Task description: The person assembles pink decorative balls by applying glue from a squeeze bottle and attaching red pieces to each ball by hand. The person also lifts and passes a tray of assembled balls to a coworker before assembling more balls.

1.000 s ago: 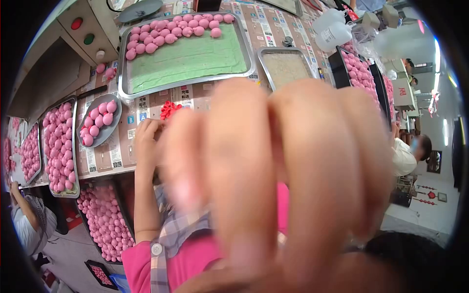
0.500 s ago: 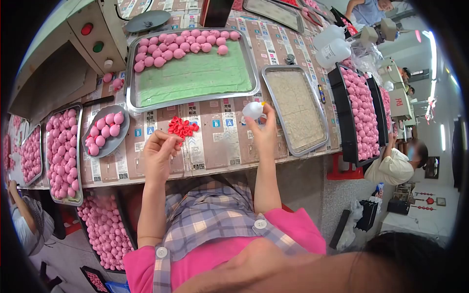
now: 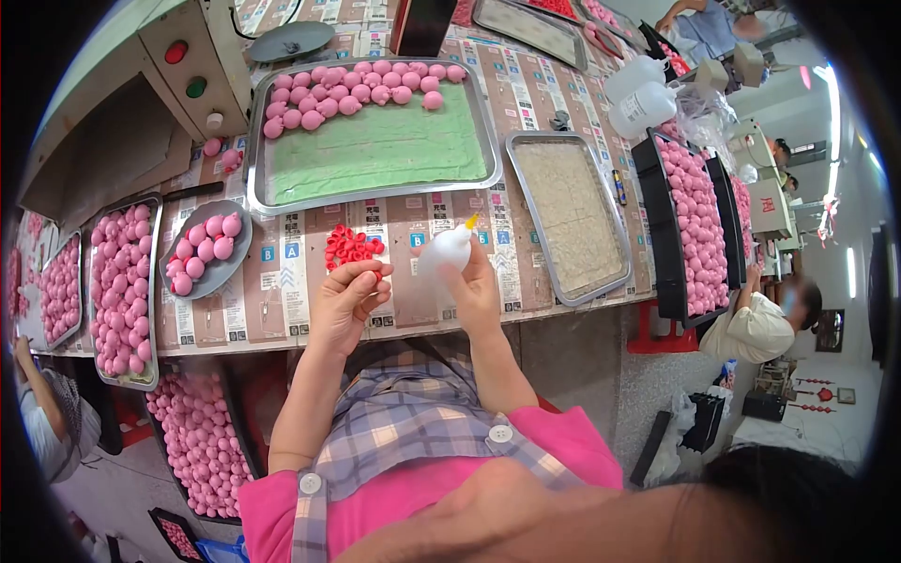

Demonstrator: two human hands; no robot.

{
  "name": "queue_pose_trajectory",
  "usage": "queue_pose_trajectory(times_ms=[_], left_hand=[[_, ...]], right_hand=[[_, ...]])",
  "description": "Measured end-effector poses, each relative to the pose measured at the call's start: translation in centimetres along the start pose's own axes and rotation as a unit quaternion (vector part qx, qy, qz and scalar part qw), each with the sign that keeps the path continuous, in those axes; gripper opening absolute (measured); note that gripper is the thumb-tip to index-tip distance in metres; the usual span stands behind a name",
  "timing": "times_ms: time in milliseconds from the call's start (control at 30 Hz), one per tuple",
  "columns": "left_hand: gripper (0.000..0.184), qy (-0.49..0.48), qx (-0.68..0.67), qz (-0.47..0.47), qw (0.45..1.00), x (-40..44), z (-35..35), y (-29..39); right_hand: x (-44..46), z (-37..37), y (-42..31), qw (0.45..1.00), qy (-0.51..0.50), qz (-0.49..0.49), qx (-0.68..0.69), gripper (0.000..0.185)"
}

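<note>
My left hand (image 3: 345,305) is closed in a pinch on a small red piece (image 3: 379,276), mostly hidden by the fingertips. Just beyond it lies a pile of small red ring-like pieces (image 3: 349,246) on the table. My right hand (image 3: 477,291) is wrapped round a white squeeze bottle (image 3: 444,251) with a yellow nozzle, tilted with its tip up and to the right. The bottle and the red piece are apart. Past both hands is a metal tray (image 3: 375,199) lined with green, with pink balls (image 3: 349,105) along its far side.
A grey plate (image 3: 218,272) of pink balls and a filled tray (image 3: 155,300) stand left. On the right are a beige-lined tray (image 3: 572,220), a black crate (image 3: 668,272) of pink balls and plastic bottles (image 3: 643,108). A machine (image 3: 141,56) stands back left. Other people sit nearby.
My left hand has moved right, away from the pile's left side, and a red piece now shows at its fingertips. My right hand has come nearer and left, turning the bottle more upright.
</note>
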State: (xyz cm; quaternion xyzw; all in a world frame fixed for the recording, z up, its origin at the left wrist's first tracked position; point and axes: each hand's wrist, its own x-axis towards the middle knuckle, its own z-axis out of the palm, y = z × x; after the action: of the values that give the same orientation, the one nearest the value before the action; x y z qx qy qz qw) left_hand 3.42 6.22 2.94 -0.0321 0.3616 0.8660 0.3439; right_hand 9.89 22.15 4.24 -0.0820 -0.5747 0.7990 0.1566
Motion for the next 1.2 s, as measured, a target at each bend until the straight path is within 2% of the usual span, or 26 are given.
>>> queue_pose_trajectory(times_ms=[100,300,400,633,733,933,1033,1133,1200], left_hand=[[0.011,-0.025,0.017,0.018,0.999,0.0,-0.8,-0.3],[0.010,0.003,0.026,0.027,0.999,0.3,-0.5,-0.6],[0.012,0.017,0.030,0.031,0.999,0.2,-0.4,-0.3],[0.011,0.017,0.030,0.065,0.997,0.4,-0.6,0.7],[0.009,0.010,0.018,0.070,0.997,0.6,-0.7,0.4],[0.012,-0.003,0.014,0.078,0.997,0.6,-0.9,0.5],[0.018,0.004,0.017,0.057,0.998,0.0,-0.1,0.7],[0.025,-0.022,0.002,0.020,1.000,0.0,0.0,0.5],[0.025,-0.017,-0.009,0.007,1.000,-0.2,0.4,0.4]], right_hand=[[0.2,-0.1,0.5,0.997,-0.014,-0.023,-0.072,0.032],[-0.5,1.0,0.5,0.999,-0.026,0.018,0.016,0.035],[0.0,-0.1,0.9,1.000,0.011,-0.001,-0.004,0.035],[2.0,-5.6,1.5,0.967,0.166,-0.059,-0.182,0.030],[2.0,-6.4,1.2,0.905,0.186,-0.101,-0.370,0.032],[2.3,-6.2,1.7,0.877,0.180,-0.120,-0.430,0.032],[1.7,-5.9,1.6,0.908,0.172,-0.115,-0.365,0.031],[1.3,-4.4,0.6,0.971,0.125,-0.109,-0.173,0.032],[0.3,-2.7,-0.3,0.990,0.078,-0.074,-0.088,0.035]])
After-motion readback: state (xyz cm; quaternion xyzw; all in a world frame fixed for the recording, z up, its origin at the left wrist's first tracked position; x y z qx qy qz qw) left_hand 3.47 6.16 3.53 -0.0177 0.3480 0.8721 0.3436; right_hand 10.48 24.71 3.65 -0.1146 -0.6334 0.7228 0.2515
